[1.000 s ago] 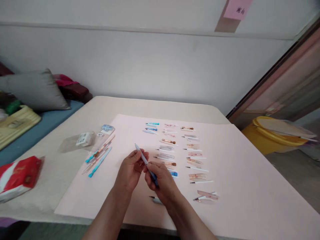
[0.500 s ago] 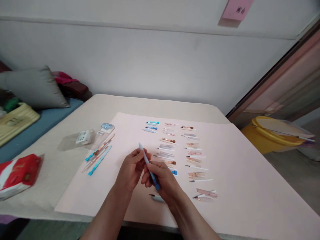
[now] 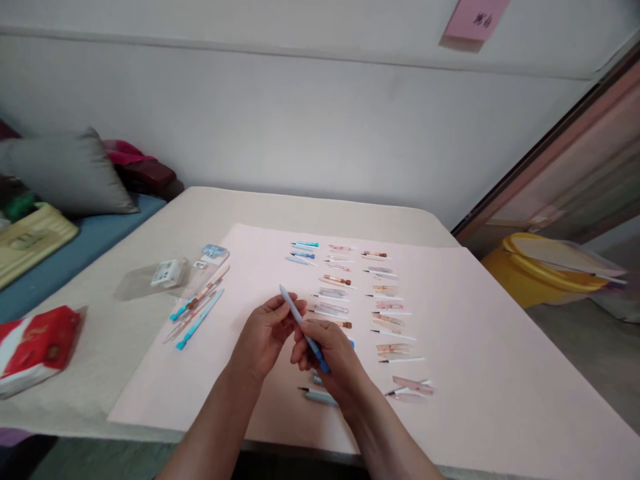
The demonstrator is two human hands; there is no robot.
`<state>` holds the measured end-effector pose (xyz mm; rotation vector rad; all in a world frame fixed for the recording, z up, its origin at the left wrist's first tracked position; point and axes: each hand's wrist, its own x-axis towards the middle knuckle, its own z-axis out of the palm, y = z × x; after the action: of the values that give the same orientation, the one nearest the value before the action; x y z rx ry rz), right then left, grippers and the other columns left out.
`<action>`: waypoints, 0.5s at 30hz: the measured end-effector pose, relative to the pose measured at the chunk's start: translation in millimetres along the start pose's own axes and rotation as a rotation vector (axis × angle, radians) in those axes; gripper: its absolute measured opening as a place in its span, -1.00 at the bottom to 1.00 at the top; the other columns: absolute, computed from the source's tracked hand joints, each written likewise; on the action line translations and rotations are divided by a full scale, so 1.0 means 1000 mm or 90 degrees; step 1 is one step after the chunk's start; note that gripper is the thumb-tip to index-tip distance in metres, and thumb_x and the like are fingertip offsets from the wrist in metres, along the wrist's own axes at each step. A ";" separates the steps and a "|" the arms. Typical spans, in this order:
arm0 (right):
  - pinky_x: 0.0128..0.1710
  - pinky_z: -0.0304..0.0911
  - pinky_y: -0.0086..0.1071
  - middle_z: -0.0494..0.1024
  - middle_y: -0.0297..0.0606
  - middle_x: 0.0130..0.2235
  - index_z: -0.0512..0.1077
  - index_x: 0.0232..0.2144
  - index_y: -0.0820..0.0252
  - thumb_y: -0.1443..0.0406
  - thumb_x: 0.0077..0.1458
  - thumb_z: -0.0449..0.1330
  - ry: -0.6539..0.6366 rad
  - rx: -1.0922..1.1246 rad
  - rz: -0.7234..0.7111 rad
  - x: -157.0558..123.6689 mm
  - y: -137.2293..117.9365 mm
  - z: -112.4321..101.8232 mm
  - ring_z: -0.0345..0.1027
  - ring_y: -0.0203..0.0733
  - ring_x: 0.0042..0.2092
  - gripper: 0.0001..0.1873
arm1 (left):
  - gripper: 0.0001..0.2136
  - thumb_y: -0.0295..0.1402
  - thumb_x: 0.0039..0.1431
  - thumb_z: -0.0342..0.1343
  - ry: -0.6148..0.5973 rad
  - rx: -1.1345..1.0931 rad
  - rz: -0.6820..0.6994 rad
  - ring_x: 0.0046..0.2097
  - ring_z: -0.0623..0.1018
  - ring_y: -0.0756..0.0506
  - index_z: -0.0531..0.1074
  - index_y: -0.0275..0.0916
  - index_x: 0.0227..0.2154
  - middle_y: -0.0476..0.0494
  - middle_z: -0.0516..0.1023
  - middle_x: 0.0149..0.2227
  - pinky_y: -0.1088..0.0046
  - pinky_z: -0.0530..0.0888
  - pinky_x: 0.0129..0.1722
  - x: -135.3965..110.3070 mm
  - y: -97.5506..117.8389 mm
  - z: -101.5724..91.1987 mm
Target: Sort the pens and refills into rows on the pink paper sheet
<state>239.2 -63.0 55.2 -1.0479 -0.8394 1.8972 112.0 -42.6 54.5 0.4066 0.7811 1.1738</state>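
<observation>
A light blue pen (image 3: 294, 307) with a darker blue end is held above the pink sheet (image 3: 240, 400), its tip pointing up and to the left. My left hand (image 3: 266, 331) pinches it near the tip end. Lower on the barrel, the fingers of my right hand (image 3: 325, 347) are wrapped round it. Right of my hands lie rows of taken-apart pens, among them a white refill (image 3: 393, 335) and clear barrel parts (image 3: 393, 349). A grey-blue barrel (image 3: 320, 397) lies partly hidden beneath my right wrist.
Several whole pens (image 3: 200, 320) lie on the left, beside a clear plastic case (image 3: 150, 280) and a blue-topped packet (image 3: 215, 253). A red and white packet (image 3: 40, 347) sits at the table's left edge. On the floor at right stands a yellow bin (image 3: 545, 273). Behind the table is a wall (image 3: 310, 133).
The pen and my right hand have moved slightly to the right, and the pen's lower end has risen a little. Both hands keep hold of the pen.
</observation>
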 end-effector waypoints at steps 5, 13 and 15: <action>-0.63 0.00 -0.51 0.48 -0.23 -0.65 0.36 -0.55 0.29 0.26 0.00 0.08 0.004 -0.069 -0.027 -0.002 0.001 0.002 0.24 -0.36 -0.66 -0.79 | -0.87 -0.41 -0.05 0.23 0.048 0.019 0.038 -0.49 0.43 0.03 0.38 -0.32 -0.49 -0.08 0.47 -0.48 0.51 0.38 -0.47 0.004 -0.007 -0.004; -0.64 -0.01 -0.50 0.48 -0.23 -0.65 0.36 -0.54 0.28 0.23 0.01 0.06 -0.006 -0.025 -0.015 0.001 0.002 -0.003 0.19 -0.38 -0.69 -0.77 | -0.81 -0.42 -0.02 0.20 0.000 0.000 -0.012 -0.39 0.49 -0.05 0.43 -0.33 -0.29 -0.22 0.52 -0.31 0.42 0.43 -0.42 0.001 -0.005 0.000; -0.63 0.00 -0.50 0.49 -0.24 -0.65 0.35 -0.55 0.28 0.26 -0.01 0.08 0.003 -0.075 -0.035 0.001 0.003 -0.002 0.21 -0.38 -0.67 -0.81 | -0.86 -0.42 -0.05 0.22 0.034 0.010 0.008 -0.47 0.46 0.00 0.41 -0.34 -0.42 -0.15 0.51 -0.41 0.49 0.39 -0.47 0.002 -0.007 -0.002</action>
<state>239.3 -63.5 51.2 -1.0891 -0.9780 1.8172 115.7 -43.1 48.2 0.3945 0.8353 1.1949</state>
